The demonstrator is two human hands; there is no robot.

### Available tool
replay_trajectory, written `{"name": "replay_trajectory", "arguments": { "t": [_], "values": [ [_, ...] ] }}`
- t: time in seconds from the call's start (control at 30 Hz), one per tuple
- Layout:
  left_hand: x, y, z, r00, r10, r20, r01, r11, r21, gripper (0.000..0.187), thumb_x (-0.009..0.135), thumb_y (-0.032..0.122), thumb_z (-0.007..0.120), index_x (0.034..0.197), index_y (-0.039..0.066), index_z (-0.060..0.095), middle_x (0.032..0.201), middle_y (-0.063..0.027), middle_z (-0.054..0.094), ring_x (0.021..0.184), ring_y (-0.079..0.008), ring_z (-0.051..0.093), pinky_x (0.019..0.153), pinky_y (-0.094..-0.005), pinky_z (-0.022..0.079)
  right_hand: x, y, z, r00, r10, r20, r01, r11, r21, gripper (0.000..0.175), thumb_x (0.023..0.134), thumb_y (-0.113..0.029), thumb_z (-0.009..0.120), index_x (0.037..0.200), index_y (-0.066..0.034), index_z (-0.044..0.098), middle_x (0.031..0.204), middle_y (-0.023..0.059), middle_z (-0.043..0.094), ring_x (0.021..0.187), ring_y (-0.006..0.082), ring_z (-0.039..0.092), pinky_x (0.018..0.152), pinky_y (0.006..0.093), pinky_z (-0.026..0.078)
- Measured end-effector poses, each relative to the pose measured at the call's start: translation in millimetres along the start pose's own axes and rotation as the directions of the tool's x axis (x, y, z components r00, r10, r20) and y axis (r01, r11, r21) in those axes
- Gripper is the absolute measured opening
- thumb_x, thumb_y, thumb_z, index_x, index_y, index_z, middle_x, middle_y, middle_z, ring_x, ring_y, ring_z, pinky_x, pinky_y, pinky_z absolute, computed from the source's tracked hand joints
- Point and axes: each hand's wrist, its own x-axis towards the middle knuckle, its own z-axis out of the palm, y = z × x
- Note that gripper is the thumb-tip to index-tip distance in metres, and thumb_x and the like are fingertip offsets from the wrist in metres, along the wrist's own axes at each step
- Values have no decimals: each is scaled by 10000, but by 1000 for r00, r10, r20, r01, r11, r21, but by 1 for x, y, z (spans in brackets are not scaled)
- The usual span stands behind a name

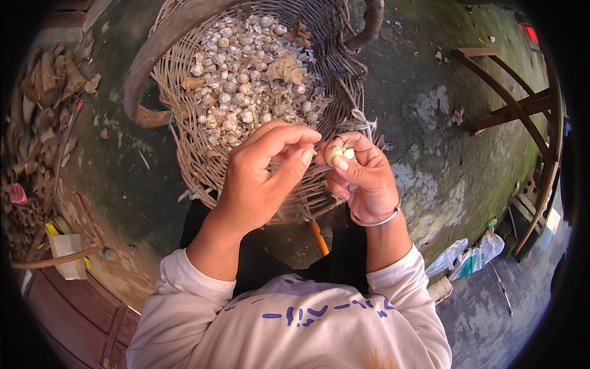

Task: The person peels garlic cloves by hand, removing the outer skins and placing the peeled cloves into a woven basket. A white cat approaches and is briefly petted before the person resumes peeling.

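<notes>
Over the near rim of a large wicker basket I hold both hands up. My right hand, with a bracelet at the wrist, pinches a partly peeled garlic bulb with pale cloves showing. Just left of it is my left hand, thumb and forefinger close together; whether something small sits between them cannot be told. Inside the basket lie many small garlic bulbs, loose papery skins and a few dry leaves. A thick curved wooden handle arches over the basket's left side.
Split firewood is piled at the left, with a white and yellow bag below it. A wooden frame stands at the right. Plastic bags lie on the concrete floor at the lower right. An orange rod shows under the basket.
</notes>
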Motion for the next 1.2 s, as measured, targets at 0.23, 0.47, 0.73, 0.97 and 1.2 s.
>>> {"name": "replay_trajectory", "arguments": {
  "t": [0.23,0.47,0.73,0.97,1.2],
  "values": [
    [-2,5,-6,988,-130,87,126,991,56,77,750,-12,562,825,-23,566,766,-69,569,675,-110,560,600,-219,459,-4,4,7,952,-305,31,261,755,-601,133,728,37,597,838,-7,538,829,67,553,706,120,509,638,219,409],
    [-4,4,-9,977,-171,127,167,985,37,58,732,-9,572,787,-16,553,711,-61,569,628,-109,562,564,-237,457,0,7,0,866,-397,303,483,511,-711,121,705,48,602,778,0,518,783,80,534,729,167,524,651,247,421],
    [-5,5,-3,997,3,72,-18,979,204,104,654,-42,562,703,12,488,644,-73,521,558,-169,553,508,-257,446,-2,6,7,852,-404,335,502,443,-743,111,708,33,605,777,-2,525,764,83,542,713,175,531,635,255,424],
    [-6,-2,-4,999,45,9,-46,961,271,132,649,-45,560,722,25,475,623,-62,515,539,-172,545,498,-259,445,-7,6,9,956,-287,65,285,850,-443,83,782,-24,560,859,-3,541,855,62,556,600,66,474,515,195,389],
    [-7,-4,0,999,-8,-32,12,992,128,178,684,-33,579,851,14,536,669,-49,540,577,-134,548,518,-243,443,-4,3,3,994,-105,6,104,994,36,145,806,-95,550,933,-28,532,822,41,553,508,45,362,434,181,318]
  ]
}}
